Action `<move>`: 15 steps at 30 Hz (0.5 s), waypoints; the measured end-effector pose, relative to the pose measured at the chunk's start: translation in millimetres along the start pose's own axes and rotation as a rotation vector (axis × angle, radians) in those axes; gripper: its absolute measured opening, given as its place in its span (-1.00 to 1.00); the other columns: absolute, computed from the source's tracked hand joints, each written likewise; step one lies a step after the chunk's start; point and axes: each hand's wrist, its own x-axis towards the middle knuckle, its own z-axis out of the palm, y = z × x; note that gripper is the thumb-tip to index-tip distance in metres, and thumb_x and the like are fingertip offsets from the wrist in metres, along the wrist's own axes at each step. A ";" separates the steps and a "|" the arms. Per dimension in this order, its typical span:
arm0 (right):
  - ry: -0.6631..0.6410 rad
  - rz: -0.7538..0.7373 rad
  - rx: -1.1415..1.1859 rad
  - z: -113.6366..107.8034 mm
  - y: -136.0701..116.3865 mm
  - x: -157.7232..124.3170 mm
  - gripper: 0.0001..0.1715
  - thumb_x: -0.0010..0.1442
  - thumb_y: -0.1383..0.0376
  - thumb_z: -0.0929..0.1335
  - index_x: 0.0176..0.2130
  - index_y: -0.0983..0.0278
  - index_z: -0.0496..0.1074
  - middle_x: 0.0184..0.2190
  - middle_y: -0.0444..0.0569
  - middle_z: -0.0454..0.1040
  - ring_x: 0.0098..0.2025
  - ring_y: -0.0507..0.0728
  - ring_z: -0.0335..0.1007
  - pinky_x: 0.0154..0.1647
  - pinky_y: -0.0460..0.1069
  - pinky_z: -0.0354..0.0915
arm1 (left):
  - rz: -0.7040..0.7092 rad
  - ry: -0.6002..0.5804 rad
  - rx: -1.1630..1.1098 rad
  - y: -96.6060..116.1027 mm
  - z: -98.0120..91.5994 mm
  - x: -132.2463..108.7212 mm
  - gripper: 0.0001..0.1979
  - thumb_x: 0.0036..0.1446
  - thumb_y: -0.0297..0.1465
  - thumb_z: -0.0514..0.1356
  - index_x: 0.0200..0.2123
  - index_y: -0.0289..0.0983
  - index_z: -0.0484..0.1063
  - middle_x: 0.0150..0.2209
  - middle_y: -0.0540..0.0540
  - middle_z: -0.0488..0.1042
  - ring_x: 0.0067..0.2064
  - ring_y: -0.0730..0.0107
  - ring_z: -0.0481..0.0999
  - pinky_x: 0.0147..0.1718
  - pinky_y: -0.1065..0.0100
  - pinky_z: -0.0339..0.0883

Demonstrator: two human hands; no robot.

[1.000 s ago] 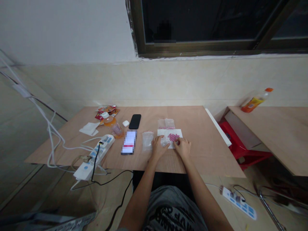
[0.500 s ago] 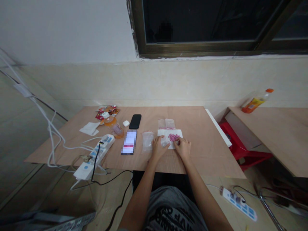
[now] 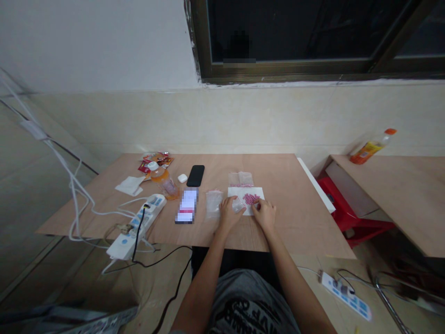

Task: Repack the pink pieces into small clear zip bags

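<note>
Several small pink beads (image 3: 251, 198) lie in a pile on a white sheet of paper (image 3: 260, 190). My left hand (image 3: 230, 213) is closed on a small clear plastic bag (image 3: 238, 204) that rests over the left part of the sheet. At the pile's lower right edge, the fingertips of my right hand (image 3: 265, 215) are pinched together; whatever they hold is too small to make out. Left of my left hand lies another clear zip bag (image 3: 213, 204). Beyond the paper are more clear bags (image 3: 240, 179), lying flat.
Two phones (image 3: 195, 176) and a small white case (image 3: 182, 178) lie left of the bags. Further left are an orange drink bottle (image 3: 164, 181), snack wrappers (image 3: 156, 160), a tissue (image 3: 130, 185) and a power strip (image 3: 135, 228) with cables. A second table (image 3: 399, 185) stands at right.
My hands, the bag and the bead pile stay practically in place. Only a very slight shift of the whole view shows.
</note>
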 end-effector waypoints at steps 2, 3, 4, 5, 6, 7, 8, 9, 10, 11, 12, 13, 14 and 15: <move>0.008 0.008 0.001 0.0 0.3 0.2 -0.76 0.19 0.22 0.26 -0.21 0.24 0.46 -0.32 -0.01 0.51 -0.23 0.14 0.29 -0.23 0.00 -0.09 | 0.004 0.004 -0.002 0.1 -0.2 -0.2 -0.50 -0.08 -0.32 0.36 -0.03 -0.20 0.34 -0.07 -0.11 0.46 0.02 0.18 0.40 0.03 0.13 0.21; 0.012 0.011 -0.001 -0.1 0.3 0.2 -0.76 0.19 0.23 0.26 -0.22 0.24 0.47 -0.32 -0.01 0.50 -0.22 0.14 0.29 -0.23 0.00 -0.09 | 0.006 0.005 -0.003 0.0 -0.3 -0.2 -0.50 -0.08 -0.32 0.36 -0.04 -0.20 0.34 -0.07 -0.11 0.46 0.02 0.18 0.40 0.03 0.13 0.21; 0.014 0.013 -0.003 -0.3 0.4 0.3 -0.76 0.19 0.23 0.26 -0.22 0.24 0.47 -0.31 0.00 0.50 -0.22 0.14 0.29 -0.22 0.00 -0.09 | 0.007 0.007 -0.002 0.0 -0.2 -0.3 -0.50 -0.08 -0.32 0.36 -0.04 -0.20 0.34 -0.07 -0.11 0.47 0.02 0.18 0.40 0.03 0.14 0.21; 0.016 0.014 -0.005 -0.5 0.3 0.3 -0.76 0.19 0.23 0.25 -0.22 0.24 0.47 -0.31 0.00 0.50 -0.22 0.15 0.30 -0.22 0.00 -0.08 | 0.007 0.009 -0.001 -0.1 -0.1 -0.3 -0.51 -0.08 -0.32 0.36 -0.04 -0.20 0.35 -0.08 -0.11 0.47 0.02 0.19 0.40 0.03 0.14 0.21; 0.017 0.013 -0.007 -0.8 0.2 0.3 -0.75 0.20 0.23 0.25 -0.22 0.25 0.47 -0.31 0.00 0.51 -0.21 0.15 0.30 -0.22 0.00 -0.08 | 0.006 0.011 0.000 -0.3 0.1 -0.3 -0.51 -0.08 -0.32 0.36 -0.05 -0.20 0.35 -0.08 -0.11 0.47 0.02 0.19 0.40 0.03 0.14 0.21; 0.017 0.013 -0.010 -1.1 0.0 0.2 -0.74 0.20 0.23 0.25 -0.22 0.25 0.47 -0.31 0.01 0.51 -0.21 0.15 0.30 -0.22 0.01 -0.08 | 0.005 0.013 0.001 -0.5 0.3 -0.3 -0.51 -0.09 -0.32 0.37 -0.05 -0.20 0.35 -0.08 -0.10 0.47 0.02 0.19 0.40 0.04 0.14 0.20; 0.018 0.014 -0.013 -1.3 -0.2 0.2 -0.74 0.21 0.22 0.24 -0.22 0.25 0.47 -0.31 0.02 0.51 -0.21 0.15 0.30 -0.22 0.01 -0.08 | 0.003 0.014 0.001 -0.7 0.6 -0.3 -0.50 -0.09 -0.32 0.37 -0.05 -0.20 0.35 -0.08 -0.10 0.47 0.02 0.19 0.39 0.04 0.13 0.20; 0.018 0.016 -0.017 -1.4 -0.3 0.1 -0.73 0.21 0.22 0.24 -0.23 0.25 0.47 -0.30 0.02 0.51 -0.21 0.15 0.30 -0.22 0.01 -0.08 | 0.001 0.014 0.000 -1.0 0.8 -0.3 -0.50 -0.10 -0.32 0.37 -0.05 -0.20 0.35 -0.07 -0.10 0.47 0.02 0.19 0.39 0.04 0.13 0.20; 0.017 0.019 -0.020 -1.5 -0.5 0.1 -0.73 0.21 0.22 0.23 -0.23 0.25 0.47 -0.30 0.02 0.51 -0.21 0.15 0.30 -0.22 0.01 -0.08 | 0.000 0.012 -0.001 -1.2 1.0 -0.4 -0.49 -0.11 -0.33 0.38 -0.05 -0.20 0.35 -0.07 -0.10 0.46 0.02 0.19 0.39 0.04 0.13 0.20; 0.018 0.020 -0.022 -1.5 -0.6 0.1 -0.73 0.22 0.22 0.23 -0.23 0.25 0.47 -0.30 0.02 0.51 -0.21 0.15 0.30 -0.22 0.01 -0.08 | 0.000 0.010 -0.004 -1.3 1.1 -0.5 -0.49 -0.11 -0.33 0.38 -0.05 -0.20 0.34 -0.07 -0.10 0.46 0.02 0.19 0.40 0.04 0.13 0.20; 0.020 0.020 -0.022 -1.4 -0.6 0.1 -0.73 0.22 0.22 0.23 -0.22 0.25 0.47 -0.29 0.01 0.51 -0.21 0.15 0.30 -0.22 0.01 -0.08 | 0.001 0.008 -0.007 -1.4 1.1 -0.5 -0.49 -0.11 -0.33 0.38 -0.05 -0.20 0.34 -0.07 -0.10 0.46 0.03 0.19 0.40 0.04 0.13 0.21; 0.022 0.020 -0.021 -1.4 -0.6 0.1 -0.73 0.22 0.22 0.23 -0.22 0.25 0.47 -0.29 0.01 0.51 -0.21 0.15 0.30 -0.22 0.01 -0.08 | 0.001 0.006 -0.011 -1.4 1.2 -0.7 -0.48 -0.11 -0.34 0.38 -0.04 -0.20 0.34 -0.07 -0.10 0.46 0.03 0.19 0.40 0.03 0.13 0.21; 0.022 0.020 -0.019 -1.4 -0.5 0.2 -0.73 0.22 0.21 0.23 -0.22 0.25 0.47 -0.30 0.01 0.51 -0.21 0.15 0.30 -0.22 0.01 -0.08 | 0.002 0.007 -0.014 -1.3 1.2 -0.8 -0.49 -0.11 -0.34 0.38 -0.05 -0.20 0.34 -0.07 -0.11 0.46 0.03 0.18 0.40 0.03 0.13 0.21; 0.025 0.021 -0.015 -1.3 -0.3 0.3 -0.72 0.22 0.21 0.23 -0.23 0.25 0.48 -0.30 0.00 0.51 -0.22 0.14 0.30 -0.22 0.01 -0.08 | 0.004 0.008 -0.019 -1.3 1.3 -0.9 -0.49 -0.11 -0.35 0.38 -0.05 -0.20 0.34 -0.07 -0.11 0.46 0.03 0.18 0.40 0.03 0.12 0.22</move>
